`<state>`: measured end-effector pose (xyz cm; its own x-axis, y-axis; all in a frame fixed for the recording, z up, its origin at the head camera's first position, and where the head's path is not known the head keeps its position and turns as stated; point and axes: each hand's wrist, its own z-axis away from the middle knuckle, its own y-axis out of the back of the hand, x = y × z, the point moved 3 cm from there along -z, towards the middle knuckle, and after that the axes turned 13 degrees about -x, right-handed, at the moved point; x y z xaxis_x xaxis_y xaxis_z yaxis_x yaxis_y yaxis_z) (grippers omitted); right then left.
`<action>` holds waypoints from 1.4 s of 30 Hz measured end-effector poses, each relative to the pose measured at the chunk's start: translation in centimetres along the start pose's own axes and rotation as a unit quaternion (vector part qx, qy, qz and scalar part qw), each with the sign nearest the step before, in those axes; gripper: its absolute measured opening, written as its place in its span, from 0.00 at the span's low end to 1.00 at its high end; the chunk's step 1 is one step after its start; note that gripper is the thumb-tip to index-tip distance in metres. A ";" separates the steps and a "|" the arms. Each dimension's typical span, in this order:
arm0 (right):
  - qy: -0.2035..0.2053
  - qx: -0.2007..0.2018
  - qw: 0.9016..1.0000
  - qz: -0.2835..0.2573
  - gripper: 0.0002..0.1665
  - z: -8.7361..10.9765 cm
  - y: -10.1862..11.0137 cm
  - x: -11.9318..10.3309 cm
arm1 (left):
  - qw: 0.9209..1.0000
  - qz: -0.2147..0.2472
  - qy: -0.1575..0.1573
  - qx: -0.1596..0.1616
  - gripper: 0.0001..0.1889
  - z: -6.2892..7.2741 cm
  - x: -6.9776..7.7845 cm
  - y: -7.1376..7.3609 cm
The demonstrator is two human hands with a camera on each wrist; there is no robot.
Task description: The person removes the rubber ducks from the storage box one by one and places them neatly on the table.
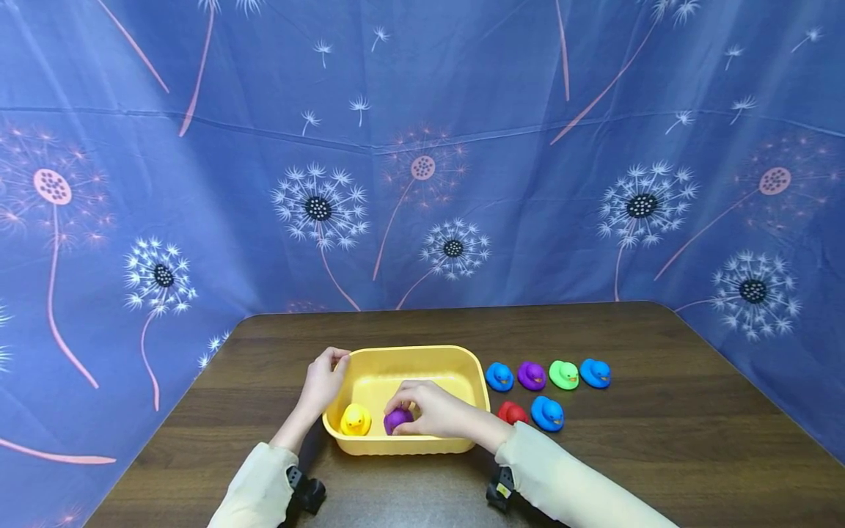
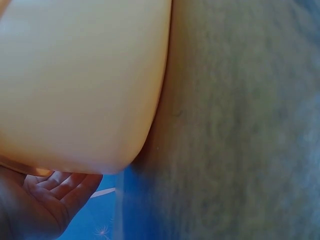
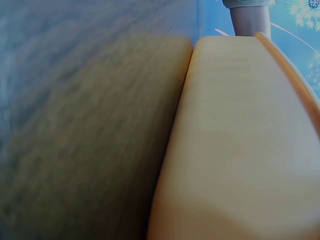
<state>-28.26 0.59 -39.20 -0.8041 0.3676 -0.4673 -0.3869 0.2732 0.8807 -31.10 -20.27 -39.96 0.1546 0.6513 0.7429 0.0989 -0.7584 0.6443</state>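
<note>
A yellow plastic tub [image 1: 403, 445] stands on the table, its outer wall [image 2: 85, 90] filling much of the left wrist view. My left hand [image 1: 326, 381] grips the tub's far left corner, thumb at the rim and fingers [image 2: 80, 192] behind the wall. Inside the tub, at the near side, my right hand [image 1: 429, 411] pinches a purple rubber duck [image 1: 396, 420], partly covered by the fingers. To its left sits a yellow rubber duck [image 1: 356, 419]. In the right wrist view the tub's wall [image 3: 240, 130] hides the right hand and the duck.
Right of the tub, a back row holds a blue duck [image 1: 499, 377], a purple duck [image 1: 531, 375], a green duck [image 1: 564, 375] and another blue duck [image 1: 595, 373]. Nearer are a red duck [image 1: 512, 412], partly hidden by the tub and arm, and a blue duck [image 1: 547, 413].
</note>
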 end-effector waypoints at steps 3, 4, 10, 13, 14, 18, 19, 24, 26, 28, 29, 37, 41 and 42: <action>-0.009 -0.003 1.000 0.016 0.17 0.0 0.0 0.0 | 1.000 0.000 -0.001 -0.001 0.09 0.0 0.0 0.0; -0.012 -0.004 1.000 0.020 0.18 -0.1 0.0 0.1 | 1.000 0.000 -0.001 -0.001 0.09 0.0 0.1 0.0; -0.019 0.002 1.000 0.015 0.20 -0.1 0.0 0.2 | 1.000 0.007 0.005 -0.001 0.10 0.1 0.1 0.1; -0.022 0.006 1.000 0.005 0.19 -0.1 0.0 0.2 | 1.000 0.007 0.008 0.000 0.10 0.1 0.0 0.1; -0.024 0.006 1.000 0.001 0.19 -0.1 -0.1 0.2 | 1.000 0.007 0.009 0.000 0.10 0.1 -0.1 0.1; -0.040 0.001 0.999 -0.010 0.18 -0.1 -0.2 0.3 | 1.000 0.007 0.008 -0.001 0.10 0.1 -0.2 0.1; -0.044 -0.001 0.999 -0.014 0.19 -0.1 -0.2 0.3 | 1.000 0.006 0.007 -0.001 0.10 0.1 -0.2 0.1; -0.051 -0.001 0.998 -0.039 0.22 -0.2 -0.3 0.4 | 1.000 0.002 0.006 0.001 0.09 0.2 -0.3 0.1; -0.049 0.000 0.998 -0.042 0.22 -0.2 -0.3 0.4 | 1.000 0.001 0.007 0.001 0.09 0.1 -0.3 0.1; -0.046 0.001 0.998 -0.039 0.20 -0.2 -0.2 0.4 | 1.000 0.001 0.007 0.001 0.09 0.1 -0.3 0.1; -0.046 0.001 0.998 -0.037 0.20 -0.2 -0.2 0.3 | 1.000 0.001 0.006 0.001 0.10 0.1 -0.3 0.1; -0.039 0.004 0.999 -0.034 0.17 -0.1 0.0 0.3 | 1.000 -0.001 -0.003 0.004 0.09 0.0 -0.1 0.1; -0.041 0.017 0.999 -0.016 0.17 0.0 0.2 0.1 | 1.000 0.000 0.001 0.001 0.09 0.0 -0.1 0.0; -0.042 0.019 0.999 -0.010 0.17 0.1 0.2 0.0 | 1.000 0.000 0.002 0.000 0.09 0.1 -0.1 -0.1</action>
<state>-28.34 0.71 -39.04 -0.7551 0.4335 -0.4918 -0.3846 0.3146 0.8678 -31.06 -20.27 -40.07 0.1514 0.6518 0.7431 0.0989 -0.7580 0.6447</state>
